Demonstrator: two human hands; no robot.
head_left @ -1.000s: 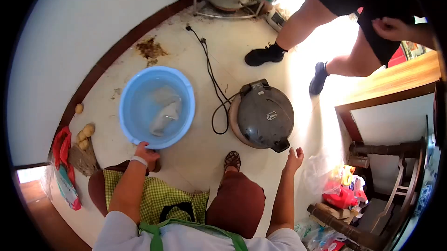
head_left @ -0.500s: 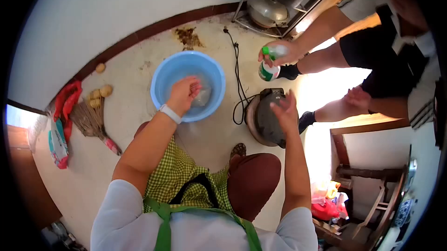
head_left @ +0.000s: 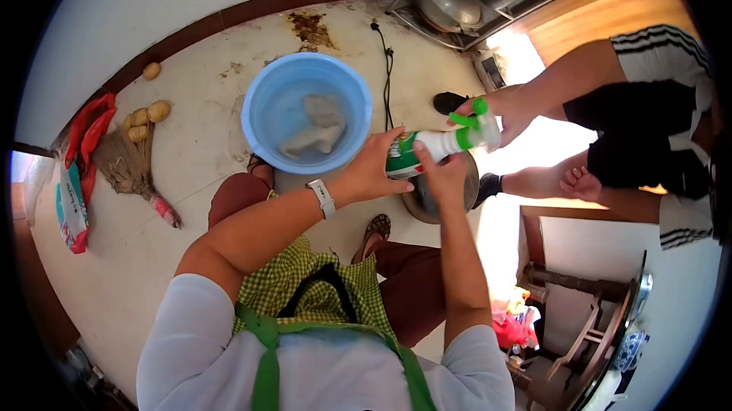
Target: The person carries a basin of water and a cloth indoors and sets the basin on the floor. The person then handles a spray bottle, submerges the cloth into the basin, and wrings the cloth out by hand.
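A white and green spray bottle point(head_left: 436, 142) lies tilted sideways between my hands, its green trigger head pointing right. My left hand point(head_left: 375, 169) is wrapped around the label end of the bottle. Near the neck, my right hand point(head_left: 444, 181) grips it from below with the thumb along the side. Another person's hand point(head_left: 509, 115) is still at the trigger end. To the left stands a blue basin point(head_left: 255, 140) holding water and a greyish wet cloth point(head_left: 314, 130). Under my hands is a round dark appliance point(head_left: 427, 209), mostly covered.
A black power cord point(head_left: 389, 79) runs along the floor. At left lie a brush broom point(head_left: 130, 163), several potatoes point(head_left: 158, 110) and a red bag point(head_left: 88, 129). A metal rack with pots point(head_left: 450, 3) stands at the back. The other person's legs point(head_left: 534, 173) are at right.
Both my hands have come together onto the spray bottle; the left one left the basin. The other person's hand moved the bottle toward me. The cloth now shows clearly in the basin.
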